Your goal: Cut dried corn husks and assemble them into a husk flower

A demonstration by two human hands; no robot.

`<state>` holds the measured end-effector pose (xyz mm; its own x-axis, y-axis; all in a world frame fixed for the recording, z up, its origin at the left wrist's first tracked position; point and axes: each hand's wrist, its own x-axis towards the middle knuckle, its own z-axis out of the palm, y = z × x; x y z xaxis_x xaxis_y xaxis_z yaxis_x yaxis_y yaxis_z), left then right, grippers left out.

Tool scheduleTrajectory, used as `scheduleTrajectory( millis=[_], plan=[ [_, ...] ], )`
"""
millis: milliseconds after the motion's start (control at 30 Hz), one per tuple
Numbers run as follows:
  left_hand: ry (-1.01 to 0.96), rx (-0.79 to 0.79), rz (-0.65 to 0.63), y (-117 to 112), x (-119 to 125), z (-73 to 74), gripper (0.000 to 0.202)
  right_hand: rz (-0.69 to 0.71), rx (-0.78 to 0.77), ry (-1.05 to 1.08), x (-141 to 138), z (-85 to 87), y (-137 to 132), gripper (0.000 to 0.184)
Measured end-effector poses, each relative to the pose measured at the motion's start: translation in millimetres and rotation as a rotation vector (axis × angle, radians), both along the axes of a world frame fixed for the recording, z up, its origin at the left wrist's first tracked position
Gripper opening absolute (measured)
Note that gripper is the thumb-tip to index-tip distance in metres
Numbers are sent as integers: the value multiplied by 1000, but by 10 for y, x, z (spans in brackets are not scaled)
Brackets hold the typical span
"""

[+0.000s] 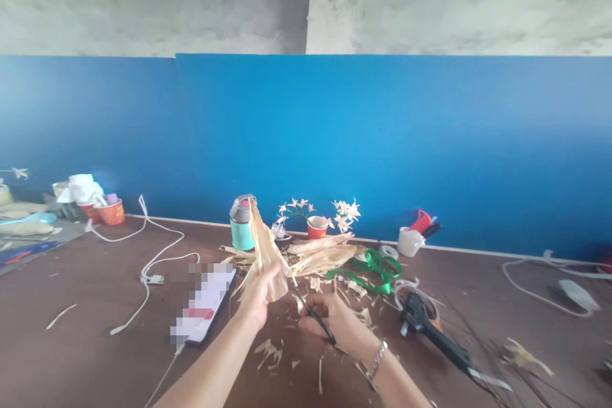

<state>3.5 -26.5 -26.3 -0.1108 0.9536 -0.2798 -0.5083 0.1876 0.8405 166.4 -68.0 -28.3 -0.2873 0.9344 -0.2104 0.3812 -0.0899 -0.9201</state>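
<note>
My left hand (257,296) is closed round a pale dried corn husk (264,248) and holds it upright above the brown table (95,331). My right hand (329,322) is closed on black-handled scissors (313,315), whose blades point up toward the lower edge of the husk. A silver bracelet (377,360) sits on my right wrist. Husk scraps (268,352) lie on the table below both hands.
A pile of husks (322,254), a green ribbon (377,266), a teal flask (241,223) and a small red pot of husk flowers (316,224) stand behind. A black glue gun (430,328) lies right, a phone (205,303) with white cable left. Blue wall at back.
</note>
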Motion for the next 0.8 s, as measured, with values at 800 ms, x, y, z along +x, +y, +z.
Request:
scheduleTrajectory(
  millis=[800],
  plan=[
    [-65, -3, 31, 24, 27, -111, 37, 36, -51, 89, -8, -129, 37, 23]
  ],
)
